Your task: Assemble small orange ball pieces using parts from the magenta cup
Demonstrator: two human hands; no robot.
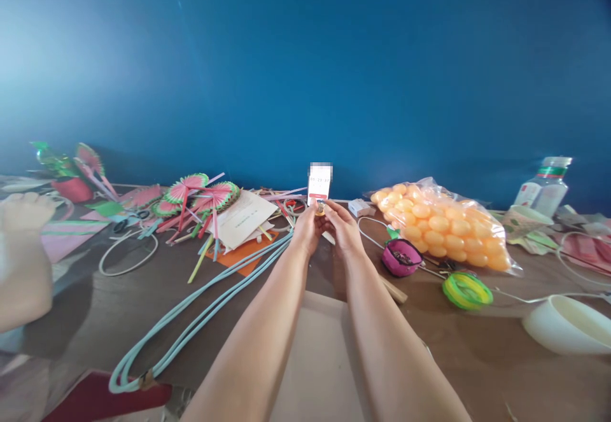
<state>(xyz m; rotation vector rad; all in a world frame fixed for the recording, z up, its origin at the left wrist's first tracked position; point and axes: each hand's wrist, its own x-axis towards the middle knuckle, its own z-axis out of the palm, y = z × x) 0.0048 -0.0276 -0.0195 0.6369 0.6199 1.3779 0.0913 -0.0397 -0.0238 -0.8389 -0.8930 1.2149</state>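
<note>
Both arms reach forward over the brown table, and the hands meet near its far side. My left hand (307, 230) and my right hand (342, 228) are closed, their thumbs and fingertips pinching a small round, gold-and-dark thing (320, 207) between them. It is too small to name. Directly behind it stands a phone (318, 185) with a lit white screen showing digits; whether the fingers touch it I cannot tell. Right of my right hand lie a purple pouch (401, 258) with small bits in it and a white box (361, 207).
Left are light-blue tubes (200, 288), watermelon-patterned paper fans (188, 189) and papers (245, 218). Right are a bag of orange balls (443, 225), a green-yellow ring-shaped thing (466, 290), a white bowl (568, 326) and a bottle (544, 186). Another person's arm (23, 263) rests far left. A blue wall (305, 72) stands behind.
</note>
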